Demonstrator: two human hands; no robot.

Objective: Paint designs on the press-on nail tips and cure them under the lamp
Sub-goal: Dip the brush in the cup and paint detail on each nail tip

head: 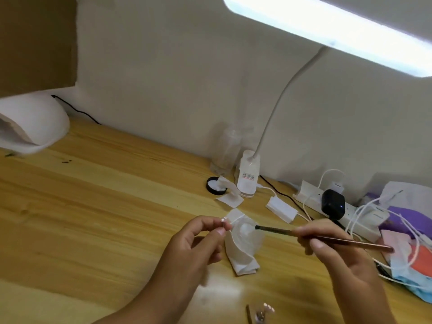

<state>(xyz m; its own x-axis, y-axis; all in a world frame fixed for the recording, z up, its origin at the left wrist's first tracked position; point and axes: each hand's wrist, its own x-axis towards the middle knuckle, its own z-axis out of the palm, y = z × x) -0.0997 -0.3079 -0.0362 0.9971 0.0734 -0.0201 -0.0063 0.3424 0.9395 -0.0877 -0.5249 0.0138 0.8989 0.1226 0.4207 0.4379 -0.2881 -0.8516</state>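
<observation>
My left hand [201,239] pinches a small pale nail tip [224,221] between thumb and forefinger, above the wooden desk [93,195]. In my right hand [332,244] is a thin brush [327,237] with a copper-coloured handle, its dark tip pointing left a short way from the nail tip. Between the hands a clear shallow dish [247,232] sits on a folded white wipe [240,258]. The white curing lamp [30,122] stands at the far left of the desk. Another nail tip [268,308] lies near the bottom edge.
A lit desk lamp [327,26] hangs overhead, its clip base [247,178] by the wall. Beside the base are a clear bottle [225,153], a black lid [215,185] and small white pads [230,197]. A power strip [327,202] with cables and face masks [416,265] crowd the right.
</observation>
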